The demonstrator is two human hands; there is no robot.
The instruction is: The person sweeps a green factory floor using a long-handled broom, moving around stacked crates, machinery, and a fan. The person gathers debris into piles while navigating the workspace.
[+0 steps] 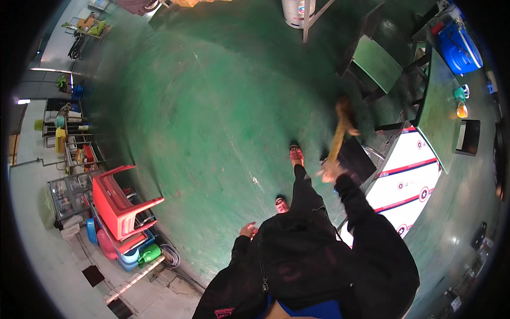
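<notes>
My right hand point(332, 171) is closed round the near end of a long yellow-brown stick-like thing point(338, 139). It points away from me over the floor, with a short side prong and a darker far end. Motion smears it, so its exact kind is unclear. My left hand point(248, 229) hangs low beside my body, fingers loosely bent and apart, with nothing visible in it. Close to my right hand is a black flat-topped piece point(357, 162), perhaps a seat. Both sleeves are black.
Green floor point(212, 122) spreads ahead. A white printed panel point(404, 181) and green table point(441, 117) stand right, with a green-topped stool point(377, 63) beyond. Stacked red plastic stools point(119, 207), basins and a coiled hose point(170, 256) are left. A gas cylinder point(294, 13) stands far ahead.
</notes>
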